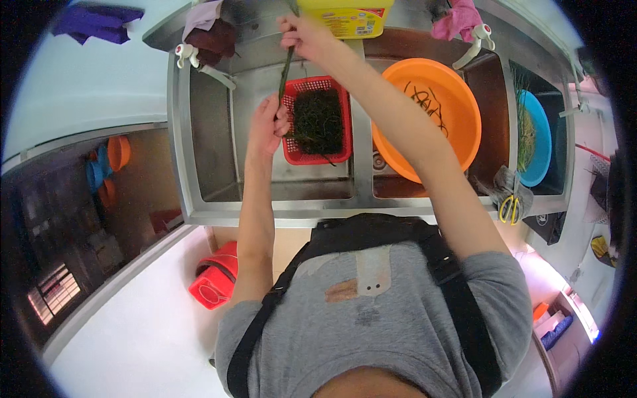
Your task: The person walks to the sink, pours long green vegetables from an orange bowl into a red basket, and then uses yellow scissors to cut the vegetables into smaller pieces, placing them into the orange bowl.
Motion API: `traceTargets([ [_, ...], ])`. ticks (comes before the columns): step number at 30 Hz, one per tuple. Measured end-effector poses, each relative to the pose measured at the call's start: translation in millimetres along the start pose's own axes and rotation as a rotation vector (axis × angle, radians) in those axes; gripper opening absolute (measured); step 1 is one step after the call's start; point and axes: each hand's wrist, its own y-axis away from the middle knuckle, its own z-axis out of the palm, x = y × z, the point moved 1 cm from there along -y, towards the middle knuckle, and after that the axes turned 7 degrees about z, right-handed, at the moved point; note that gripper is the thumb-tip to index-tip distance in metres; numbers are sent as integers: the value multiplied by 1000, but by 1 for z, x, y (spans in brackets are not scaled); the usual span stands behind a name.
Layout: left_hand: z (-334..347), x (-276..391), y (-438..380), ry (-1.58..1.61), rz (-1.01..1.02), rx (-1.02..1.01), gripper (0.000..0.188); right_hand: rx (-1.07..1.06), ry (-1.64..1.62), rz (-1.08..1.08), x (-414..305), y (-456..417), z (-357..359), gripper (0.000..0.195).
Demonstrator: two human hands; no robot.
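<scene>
A long dark green plant strand (287,69) runs taut between my two hands over the left sink basin. My left hand (270,122) pinches its lower end beside a red perforated plastic basket (317,160). Farther up, near the sink's back edge, my right hand (304,39) grips the upper part, and the strand continues past the fingers. Dark green stringy plant matter (318,122) fills much of the basket. Beneath my right forearm, an orange plastic basin (398,82) stands in the right sink basin, with several thin dark strands (427,102) inside.
A yellow container (356,20) stands at the back edge. White taps (186,53) jut over the steel sink (363,149). To the right are a blue basin (540,139) of long green plants and yellow-handled scissors (508,209) on the front rim. Red buckets (216,281) sit below left.
</scene>
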Motion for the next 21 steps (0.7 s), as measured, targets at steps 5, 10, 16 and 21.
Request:
traceTargets([
  [5,-9,-27,5,56,-82,-37,36,6,340,-68,-15,-14,2,21],
  [10,-63,-74,3,-15,-121,161,46,-268,327,-86,-58,49,95,16],
  [16,-103,-118,-17,-205,-103,285,50,-272,885,-475,-102,155,192,19],
  [21,-142,-144,-31,24,-26,576,47,-304,1093,-388,-85,161,200,19],
])
